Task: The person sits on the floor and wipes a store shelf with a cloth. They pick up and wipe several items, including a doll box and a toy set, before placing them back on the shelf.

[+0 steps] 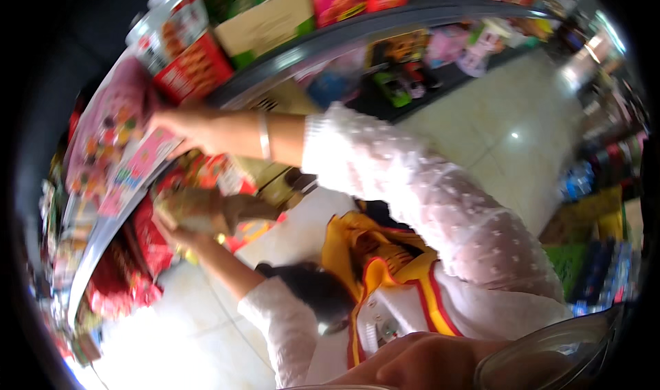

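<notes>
I'm touching pink pack (103, 149) just left of right hand (189, 127), can't tell if gripping. Left hand (175, 230) holding brown bundle (223, 213). Pink's already sitting at shelf edge (295, 58), brown's hanging off shelf, rest unclear.

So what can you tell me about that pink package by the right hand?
The pink package looks like thin plastic, with a cluster of multicoloured shapes; I can't tell whether they are printed or inside. A paler pink panel with coloured print runs along its lower right. It lies slanted above the shelf's silver edge. The right hand appears to touch its right side; blur hides whether it grips.
</notes>
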Motion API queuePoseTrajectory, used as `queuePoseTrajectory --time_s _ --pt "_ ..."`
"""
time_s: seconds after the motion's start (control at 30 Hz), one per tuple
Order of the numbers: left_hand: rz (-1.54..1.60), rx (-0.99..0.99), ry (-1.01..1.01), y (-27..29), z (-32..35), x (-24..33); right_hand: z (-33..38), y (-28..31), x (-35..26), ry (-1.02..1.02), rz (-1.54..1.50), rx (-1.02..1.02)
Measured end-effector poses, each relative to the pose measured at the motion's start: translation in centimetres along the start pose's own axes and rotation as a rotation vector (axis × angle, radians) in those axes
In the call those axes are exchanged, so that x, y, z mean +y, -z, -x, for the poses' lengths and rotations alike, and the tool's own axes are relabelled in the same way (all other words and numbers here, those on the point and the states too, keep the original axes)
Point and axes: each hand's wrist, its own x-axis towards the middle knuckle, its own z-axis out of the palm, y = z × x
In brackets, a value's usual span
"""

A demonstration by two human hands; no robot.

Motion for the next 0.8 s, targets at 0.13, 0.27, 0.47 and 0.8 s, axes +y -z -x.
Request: queuePoseTrajectory --time_s 0.13,0.27,0.47,0.8 --pt "0.243 0.189 0.146 2.8 0.4 3.2 5.2 -3.9 0.8 0.074 0.021 0.078" --pt "0.1 0.297 0.021 0.1 1.8 4.2 9.6 -3.6 3.5 0.258 0.062 0.177" --pt "0.138 -0.153 -0.235 4.7 2.8 5.4 16.6 -2.1 4.4 -0.029 -0.11 -0.078" --pt "-0.19 0.176 -0.136 0.0 9.0 7.6 27.0 8.6 5.9 -0.144 -0.139 -0.082"
